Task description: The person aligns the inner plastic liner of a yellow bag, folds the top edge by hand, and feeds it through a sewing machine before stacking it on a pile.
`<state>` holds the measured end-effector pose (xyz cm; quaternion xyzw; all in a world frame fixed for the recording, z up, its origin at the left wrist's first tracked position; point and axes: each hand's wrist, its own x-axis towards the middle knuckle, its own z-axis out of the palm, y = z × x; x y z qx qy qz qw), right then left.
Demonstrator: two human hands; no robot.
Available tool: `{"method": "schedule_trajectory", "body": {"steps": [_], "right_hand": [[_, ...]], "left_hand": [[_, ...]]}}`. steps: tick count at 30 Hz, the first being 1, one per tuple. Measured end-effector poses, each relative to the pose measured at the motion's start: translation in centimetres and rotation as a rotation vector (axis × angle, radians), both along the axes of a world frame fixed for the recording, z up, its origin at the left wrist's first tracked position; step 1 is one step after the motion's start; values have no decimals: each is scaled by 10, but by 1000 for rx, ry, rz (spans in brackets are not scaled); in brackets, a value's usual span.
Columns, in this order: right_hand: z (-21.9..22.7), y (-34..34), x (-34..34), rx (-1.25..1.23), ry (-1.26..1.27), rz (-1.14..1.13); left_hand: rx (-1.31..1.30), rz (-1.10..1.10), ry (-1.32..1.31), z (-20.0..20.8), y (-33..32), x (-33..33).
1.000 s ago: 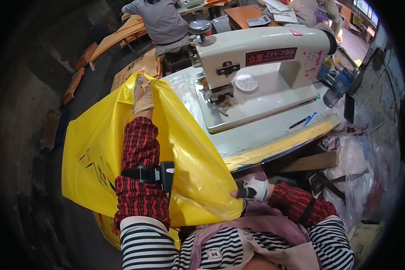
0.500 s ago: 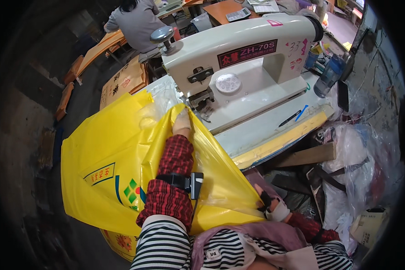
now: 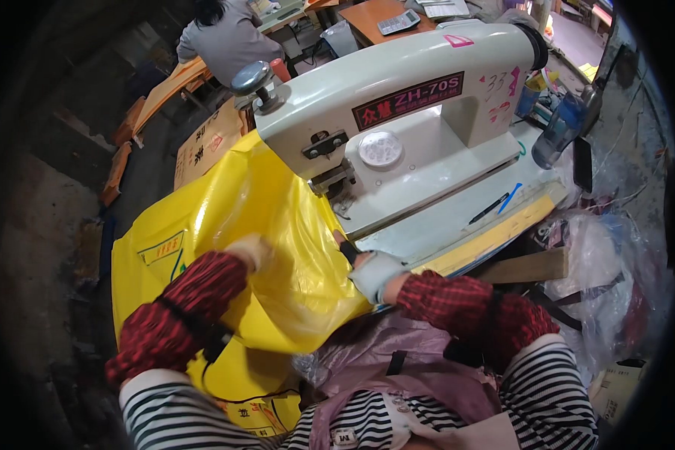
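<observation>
A large yellow plastic bag [image 3: 225, 202] with printed patches spreads over the left end of the table and hangs down toward my lap. Its upper right edge lies under or right beside the sewing head of a white sewing machine [image 3: 307, 112]; which of the two I cannot tell. My left hand [image 3: 252, 252], smeared by motion, is over the middle of the bag, its fingers unclear. Gloved in white, my right hand [image 3: 377, 271] is at the bag's right edge, just below the machine's needle area. Its fingers appear closed on that edge, though partly hidden.
On the table's right lie a black pen [image 3: 489, 208] and a blue stick [image 3: 511, 198]. A blue bottle [image 3: 559, 133] and a dark phone [image 3: 582, 165] are farther right. Clear plastic sheeting [image 3: 592, 262] heaps by the wall. Another person [image 3: 226, 41] sits at the far left.
My right hand has come up and left to beside the machine. My left hand has drawn back from the bag's top, down and left. The bag's top now reaches the sewing head.
</observation>
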<state>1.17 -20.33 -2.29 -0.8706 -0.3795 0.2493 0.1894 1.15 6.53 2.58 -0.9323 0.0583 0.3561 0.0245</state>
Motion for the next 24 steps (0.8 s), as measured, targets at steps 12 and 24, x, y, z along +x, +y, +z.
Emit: {"method": "schedule_trajectory", "body": {"steps": [12, 24], "right_hand": [[-9, -1, -8, 105, -11, 40], [-32, 20, -37, -62, -16, -180]], "left_hand": [[-387, 270, -63, 7, -101, -158], [-196, -317, 389, 58, -136, -168]]}}
